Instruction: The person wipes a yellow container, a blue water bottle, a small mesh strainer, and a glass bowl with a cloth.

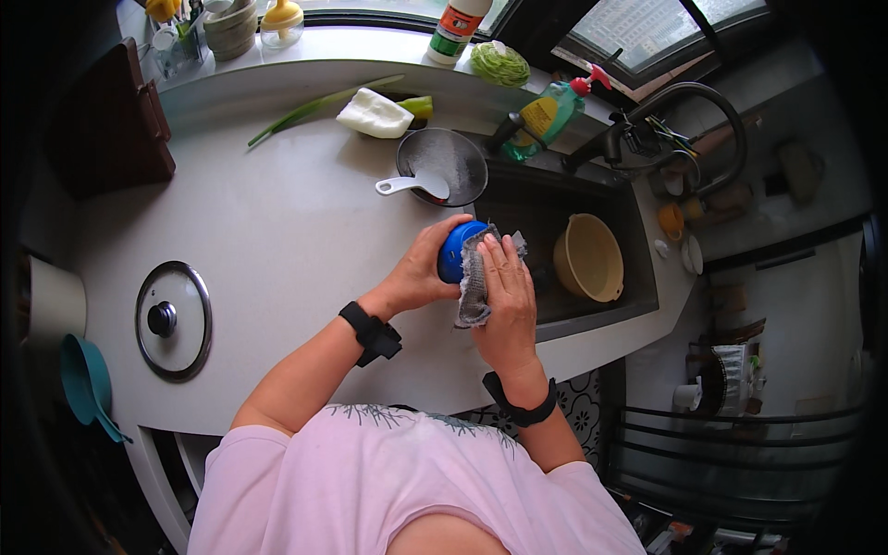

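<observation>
My left hand (pixel 417 267) grips a round blue object (pixel 454 251), perhaps a lid or small container, by its left side. Against its right side, my right hand (pixel 510 298) presses a grey cloth (pixel 474 291), fingers spread flat over it. Both hands are above the counter near the left edge of the dark sink (pixel 527 198). Just beyond them stands a dark bowl (pixel 454 156) with a white spoon-like scoop (pixel 416 184) lying in it. The cloth and fingers hide much of the blue object.
A beige basin (pixel 590 258) sits in the sink under the black faucet (pixel 728 118). Behind are a green soap bottle (pixel 544 118), a white vegetable piece (pixel 374 113) and a green onion stalk (pixel 312 107). A glass lid (pixel 173 321) and teal pan (pixel 84 381) lie left.
</observation>
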The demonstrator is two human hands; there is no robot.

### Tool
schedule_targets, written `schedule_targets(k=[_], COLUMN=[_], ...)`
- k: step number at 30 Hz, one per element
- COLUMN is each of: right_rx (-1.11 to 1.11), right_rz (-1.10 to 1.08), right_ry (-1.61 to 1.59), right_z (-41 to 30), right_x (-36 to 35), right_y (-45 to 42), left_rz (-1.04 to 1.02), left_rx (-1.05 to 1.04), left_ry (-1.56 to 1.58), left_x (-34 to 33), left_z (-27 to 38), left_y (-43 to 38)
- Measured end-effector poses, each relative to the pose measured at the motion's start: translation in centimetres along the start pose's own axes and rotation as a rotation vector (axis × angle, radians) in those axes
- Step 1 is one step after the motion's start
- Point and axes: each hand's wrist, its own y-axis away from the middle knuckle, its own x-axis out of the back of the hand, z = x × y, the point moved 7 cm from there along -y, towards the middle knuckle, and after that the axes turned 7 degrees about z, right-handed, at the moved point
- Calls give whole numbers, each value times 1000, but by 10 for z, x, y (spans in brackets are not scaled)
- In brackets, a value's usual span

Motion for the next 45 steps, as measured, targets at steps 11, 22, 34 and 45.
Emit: schedule_targets(k=[11, 22, 34, 45], right_rx=[98, -64, 62, -352], right_rz=[-77, -51, -56, 179], right_ry=[9, 30, 23, -297], right_z=[-11, -1, -15, 78], right_x=[-7, 3, -10, -1], right_y=[-20, 1, -11, 13], left_rz=[-4, -20, -61, -96], left_rx=[54, 80, 17, 142], left_ry=[183, 61, 32, 145], left_x=[-6, -2, -5, -11], left_z=[-24, -13, -21, -7], left_y=[4, 1, 4, -2])
